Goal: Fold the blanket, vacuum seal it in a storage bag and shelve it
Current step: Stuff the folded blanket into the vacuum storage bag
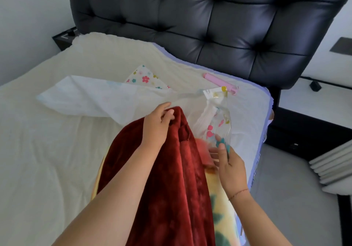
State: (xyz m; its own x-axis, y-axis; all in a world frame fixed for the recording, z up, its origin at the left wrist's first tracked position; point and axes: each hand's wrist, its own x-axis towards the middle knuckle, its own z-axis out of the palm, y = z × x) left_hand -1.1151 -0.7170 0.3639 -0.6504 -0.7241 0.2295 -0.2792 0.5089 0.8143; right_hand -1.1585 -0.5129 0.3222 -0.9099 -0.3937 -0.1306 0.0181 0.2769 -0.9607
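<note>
A black tufted headboard (pixel 209 17) fills the top of the frame above a cream bed sheet (pixel 47 150). A dark nightstand (pixel 63 38) sits upper left, and a white pleated curtain (pixel 333 165) hangs at the right edge.

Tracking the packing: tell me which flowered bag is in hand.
The clear flowered bag right of the blanket: the right hand pinches it. The folded flowered bag lies flat farther back, untouched.
</note>
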